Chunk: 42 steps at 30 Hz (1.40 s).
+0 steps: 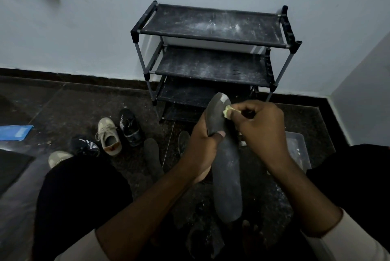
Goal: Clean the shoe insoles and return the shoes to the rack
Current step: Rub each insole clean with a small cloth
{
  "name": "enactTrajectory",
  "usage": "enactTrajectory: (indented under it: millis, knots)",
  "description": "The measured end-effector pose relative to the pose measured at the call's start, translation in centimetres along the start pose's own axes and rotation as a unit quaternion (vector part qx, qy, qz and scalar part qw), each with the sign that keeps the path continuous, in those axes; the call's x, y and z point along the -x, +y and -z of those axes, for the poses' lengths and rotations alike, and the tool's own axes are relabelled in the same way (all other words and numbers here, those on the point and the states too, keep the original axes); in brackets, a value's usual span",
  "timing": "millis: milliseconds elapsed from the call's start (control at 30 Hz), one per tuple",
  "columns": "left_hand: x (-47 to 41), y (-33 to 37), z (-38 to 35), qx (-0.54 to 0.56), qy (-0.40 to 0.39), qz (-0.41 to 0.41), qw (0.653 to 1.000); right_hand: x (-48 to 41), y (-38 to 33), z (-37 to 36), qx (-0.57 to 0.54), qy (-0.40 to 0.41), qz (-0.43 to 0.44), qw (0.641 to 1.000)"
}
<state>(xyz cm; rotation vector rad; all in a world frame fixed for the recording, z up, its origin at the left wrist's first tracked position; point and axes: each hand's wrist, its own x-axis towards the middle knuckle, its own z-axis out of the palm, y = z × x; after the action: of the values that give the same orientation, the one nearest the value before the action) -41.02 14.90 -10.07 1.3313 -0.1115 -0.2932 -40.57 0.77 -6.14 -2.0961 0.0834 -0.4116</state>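
Blue sheet (15, 132) lay on the floor far left. Next came a striped black sneaker (84, 145), a beige sneaker (108, 137) and a black sneaker (129, 127), all on the floor close together. A loose insole (153, 159) lay just right of them. Left hand (200, 149) gripped a dark grey insole (226, 176), thumb across its front, holding it up in front of the dusty shoe rack (211, 26). Right hand (261, 132) fingers pinched a yellow wad (227, 111) against the insole's toe end. A plastic container (297, 148) sat on the floor behind the right wrist.
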Motion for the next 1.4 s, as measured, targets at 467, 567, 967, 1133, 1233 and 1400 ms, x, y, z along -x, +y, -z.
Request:
enactTrajectory:
  millis: [467,567,967,1133,1233,1400]
  knots:
    - [0.9,0.4,-0.9,0.012,-0.045,0.010,0.999,-1.2,-0.5,0.7,-0.016,0.042,-0.012,0.999]
    - [0.6,0.2,-0.7,-0.013,-0.025,0.013,1.000,-0.3,-0.6,0.0,-0.009,0.011,0.011,1.000]
    - [0.7,0.6,-0.7,-0.014,-0.020,0.021,0.999,-0.2,-0.7,0.1,-0.010,-0.013,0.024,1.000]
    - [1.2,0.7,-1.0,0.025,-0.036,0.037,0.998,-1.5,-0.7,0.9,-0.031,0.033,0.003,0.999]
    - [1.2,0.6,-1.2,0.003,-0.024,0.024,0.999,-0.8,-1.3,-0.1,-0.036,-0.047,0.043,0.997]
    - [1.4,0.9,-1.1,0.031,-0.030,0.037,0.998,-1.4,-0.8,0.5,-0.039,-0.016,0.021,0.999]
